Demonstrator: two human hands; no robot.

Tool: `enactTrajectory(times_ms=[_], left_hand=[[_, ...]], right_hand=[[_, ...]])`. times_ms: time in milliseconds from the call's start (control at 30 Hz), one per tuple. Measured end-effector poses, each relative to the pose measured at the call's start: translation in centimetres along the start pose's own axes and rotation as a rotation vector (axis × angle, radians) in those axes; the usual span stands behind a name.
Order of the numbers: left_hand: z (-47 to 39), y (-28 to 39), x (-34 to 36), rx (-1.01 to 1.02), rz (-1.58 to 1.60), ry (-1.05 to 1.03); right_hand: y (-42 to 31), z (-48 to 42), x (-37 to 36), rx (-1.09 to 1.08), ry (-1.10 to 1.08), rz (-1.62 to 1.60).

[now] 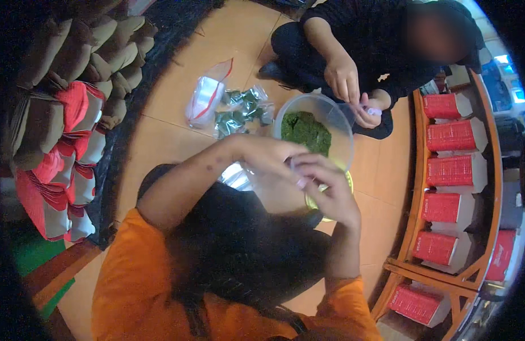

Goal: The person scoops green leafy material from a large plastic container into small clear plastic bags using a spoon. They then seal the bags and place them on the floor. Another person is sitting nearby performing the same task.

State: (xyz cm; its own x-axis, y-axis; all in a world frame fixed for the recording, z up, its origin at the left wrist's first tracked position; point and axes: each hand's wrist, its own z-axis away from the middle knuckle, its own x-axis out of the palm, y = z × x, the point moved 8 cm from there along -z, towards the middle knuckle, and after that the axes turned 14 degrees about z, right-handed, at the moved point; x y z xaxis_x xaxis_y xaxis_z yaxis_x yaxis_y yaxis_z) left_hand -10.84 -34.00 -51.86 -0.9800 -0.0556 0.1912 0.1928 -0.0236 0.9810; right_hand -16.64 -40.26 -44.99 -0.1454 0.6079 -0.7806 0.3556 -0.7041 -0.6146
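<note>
My left hand [273,155] and my right hand [330,187] meet in front of me, fingers bent and fingertips close together. A small pale pinkish thing or a fingertip shows between them; which one is unclear. Just beyond them a round translucent plastic tub [345,140] holds a finely chopped or ground green material [307,130]. Several small clear plastic bags with green contents [245,108] lie left of the tub. Next to these is a clear bag with a red edge [205,100], with whitish contents. Shiny clear plastic [236,177] lies beneath my left forearm.
Opposite sits a person in dark clothes [364,47], their hands [352,93] pinching a thin clear bag at the tub's rim. A yellow round rim [351,181] shows by my right hand. An orange rack with red-and-white boxes [450,170] stands right; grey and red stacked items [74,111] stand left.
</note>
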Motion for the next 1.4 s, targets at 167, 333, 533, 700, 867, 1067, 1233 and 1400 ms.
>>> enactTrajectory(times_ms=[167,333,533,700,867,1067,1233,1400], left_hand=[[0.9,1.7,-4.3,0.140,0.208,0.340],[1.9,2.6,-7.2,0.230,0.322,0.599],[2.8,2.9,-7.7,0.425,0.269,0.547],[3.8,3.6,-8.0,0.323,0.379,0.624],[5.1,3.5,-10.0,0.402,0.460,0.804],[4.7,2.6,-10.5,0.385,0.544,0.752],[4.9,3.0,-10.4,0.431,0.532,0.746],[4.7,3.2,-10.1,0.392,0.396,0.724]], right_hand=[[9.3,0.9,-2.6,0.581,0.399,-0.241],[22.6,-3.5,2.6,0.472,0.134,0.370],[21.6,-8.0,5.5,0.385,-0.158,0.437],[19.4,-6.1,2.7,0.497,-0.065,0.369],[18.7,-5.0,1.5,0.373,0.223,0.506],[22.9,-3.8,3.4,0.634,0.269,0.123],[23.8,-3.8,4.7,0.679,0.102,0.243],[25.4,-2.7,6.8,0.681,0.073,-0.066]])
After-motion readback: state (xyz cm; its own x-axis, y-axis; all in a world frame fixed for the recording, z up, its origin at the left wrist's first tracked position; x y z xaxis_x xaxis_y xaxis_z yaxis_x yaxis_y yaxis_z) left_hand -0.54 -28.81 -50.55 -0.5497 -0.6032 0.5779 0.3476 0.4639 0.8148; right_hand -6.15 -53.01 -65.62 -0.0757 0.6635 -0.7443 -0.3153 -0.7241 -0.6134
